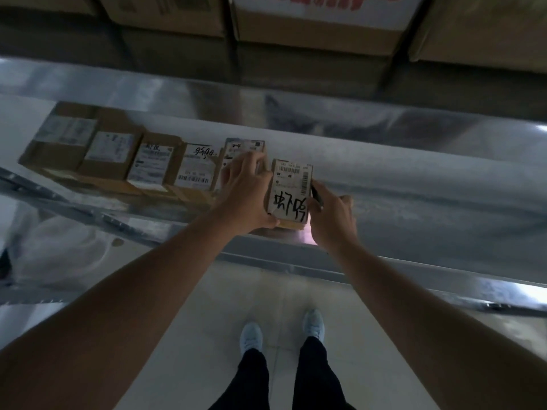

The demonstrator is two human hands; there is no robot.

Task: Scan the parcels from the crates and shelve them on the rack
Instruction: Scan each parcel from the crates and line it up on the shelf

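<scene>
Both hands bracket one small, rigid, apparently light cardboard parcel (291, 190) at the shelf's (414, 179) front edge: left hand (245, 190) curled around its left side, right hand (331, 214) touching its right side while pinching a dark marker (316, 196).

Small brown cardboard parcel with white handwritten label (290, 194) on shiny metal rack shelf (414, 179), frame centre. Left hand (247, 192) at its 9 o'clock, right hand (330, 216) at 4 o'clock, both touching. Row of five labelled brown cardboard parcels (142, 161) runs toward 9–10 o'clock. Large cardboard cartons (313, 28) at 12 o'clock, behind. Pale sneakers (281, 331) at 6 o'clock, on floor.
</scene>
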